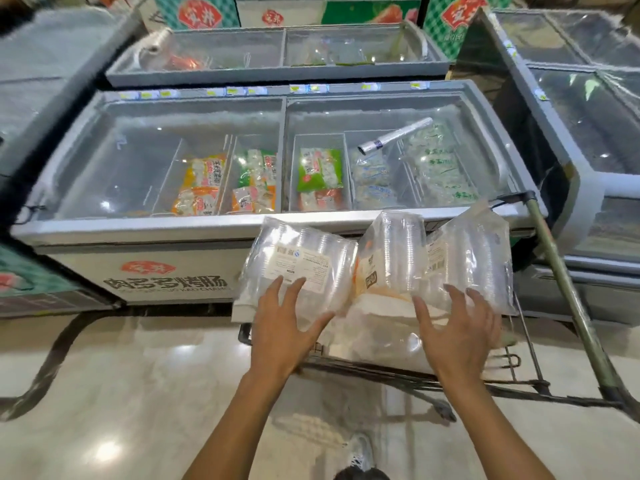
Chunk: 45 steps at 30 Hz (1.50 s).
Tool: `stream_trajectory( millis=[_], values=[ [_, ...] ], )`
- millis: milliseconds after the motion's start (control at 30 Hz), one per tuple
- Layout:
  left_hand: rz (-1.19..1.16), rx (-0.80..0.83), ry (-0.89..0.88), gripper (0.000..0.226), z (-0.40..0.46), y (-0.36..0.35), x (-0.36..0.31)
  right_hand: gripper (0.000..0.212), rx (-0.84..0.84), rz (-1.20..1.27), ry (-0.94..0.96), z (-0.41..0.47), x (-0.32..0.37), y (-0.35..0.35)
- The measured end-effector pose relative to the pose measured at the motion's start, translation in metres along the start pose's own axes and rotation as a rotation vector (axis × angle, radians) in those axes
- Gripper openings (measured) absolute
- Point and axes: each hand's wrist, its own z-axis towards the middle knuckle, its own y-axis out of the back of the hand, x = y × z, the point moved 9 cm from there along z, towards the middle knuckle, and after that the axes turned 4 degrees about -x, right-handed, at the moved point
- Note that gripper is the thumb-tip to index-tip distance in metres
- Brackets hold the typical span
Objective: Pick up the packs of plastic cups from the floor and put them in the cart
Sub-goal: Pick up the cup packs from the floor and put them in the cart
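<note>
Three clear packs of plastic cups lie in the wire cart (519, 362): a left pack (298, 261) with a white label, a middle pack (391, 254) with orange print, and a right pack (474, 258). More clear packs (374, 337) lie beneath them. My left hand (284, 327) has its fingers spread, fingertips touching the left pack's near edge. My right hand (457, 327) is spread the same way against the near edge of the right pack. Neither hand grips anything.
The cart stands against a long chest freezer (138, 233) with glass lids and frozen food inside. A green cart handle (568, 299) slants down on the right. Another freezer (595, 188) flanks the right side. My shoe (360, 452) shows on the glossy tiled floor (121, 393).
</note>
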Motion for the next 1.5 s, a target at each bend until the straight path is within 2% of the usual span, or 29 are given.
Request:
stream_trajectory(
  millis=[133,300,500,700,867,1200,1367,1500],
  values=[
    [0.180,-0.206,-0.006,0.084,-0.031,0.093,0.061,0.069,0.102,0.154,0.211,-0.022,0.101,-0.015],
    [0.311,-0.421,0.151,0.087,-0.109,0.227,0.168,0.073,0.200,0.252,0.575,-0.099,0.253,-0.021],
    [0.383,-0.625,0.376,0.089,-0.226,0.357,0.267,0.076,0.280,0.367,0.870,-0.229,0.421,-0.016],
    [0.464,-0.789,0.592,0.087,-0.349,0.443,0.347,0.077,0.438,0.542,1.115,-0.384,0.549,-0.018],
    [0.473,-0.850,0.795,0.087,-0.448,0.482,0.421,0.079,0.564,0.593,1.261,-0.520,0.625,-0.025],
    [0.411,-0.901,1.222,0.087,-0.618,0.526,0.572,0.074,0.949,0.790,1.376,-0.773,0.749,-0.062],
    [0.379,-0.955,1.417,0.085,-0.719,0.541,0.610,0.072,1.153,0.810,1.439,-0.903,0.774,-0.054],
    [0.369,-1.008,1.482,0.085,-0.791,0.553,0.641,0.071,1.268,0.806,1.446,-0.994,0.772,-0.044]
  ],
)
